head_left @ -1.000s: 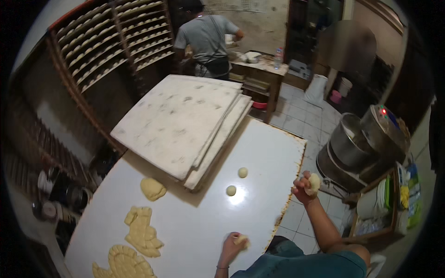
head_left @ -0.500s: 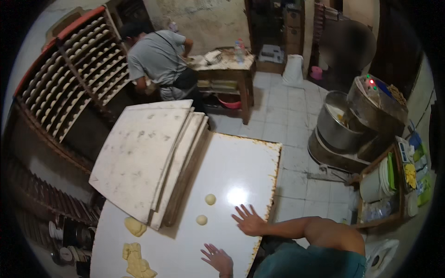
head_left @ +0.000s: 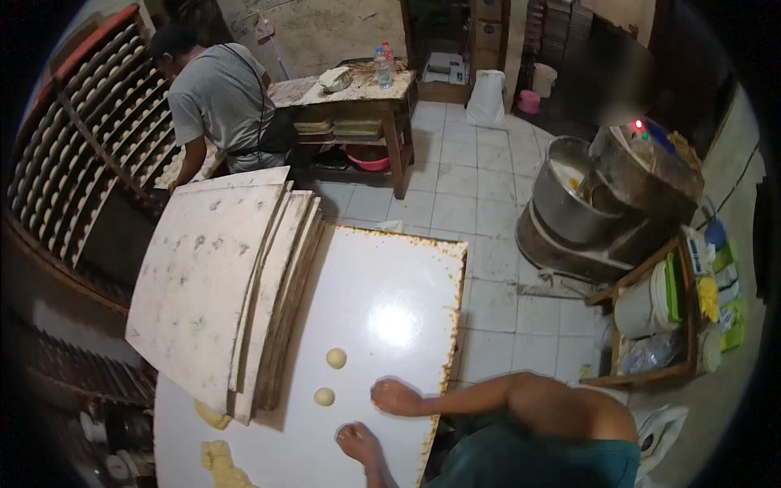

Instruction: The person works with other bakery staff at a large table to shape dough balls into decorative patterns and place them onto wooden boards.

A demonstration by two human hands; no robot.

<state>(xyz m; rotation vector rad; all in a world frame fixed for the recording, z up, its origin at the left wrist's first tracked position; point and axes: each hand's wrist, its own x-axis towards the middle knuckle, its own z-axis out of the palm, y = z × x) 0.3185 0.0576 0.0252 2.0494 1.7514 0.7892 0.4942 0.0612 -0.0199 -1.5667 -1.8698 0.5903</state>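
On the white tabletop (head_left: 358, 281), my right hand (head_left: 396, 397) rests near the right edge with its fingers curled in. My left hand (head_left: 358, 443) is likewise curled, nearer to me and a little to the left. Whatever may lie under either palm is hidden. Two round, pale dough balls sit just left of my hands: one dough ball (head_left: 336, 358) farther off, the other dough ball (head_left: 325, 396) closer. Flattened yellowish dough (head_left: 226, 468) lies at the table's near left, with another dough lump (head_left: 213, 415) partly covered by the boards.
Stacked floury boards (head_left: 203, 268) cover the table's left part. A rack (head_left: 89, 138) of dough pieces stands behind, where a co-worker (head_left: 224, 102) leans in. A floury wooden table (head_left: 342, 93) is at the back. Right are a mixer (head_left: 569, 195) and a wooden shelf (head_left: 651, 317).
Both hands went from flat with spread fingers to curled. The view has shifted, so the scene sits farther left. The co-worker bends nearer the rack, one arm reaching down behind the boards.
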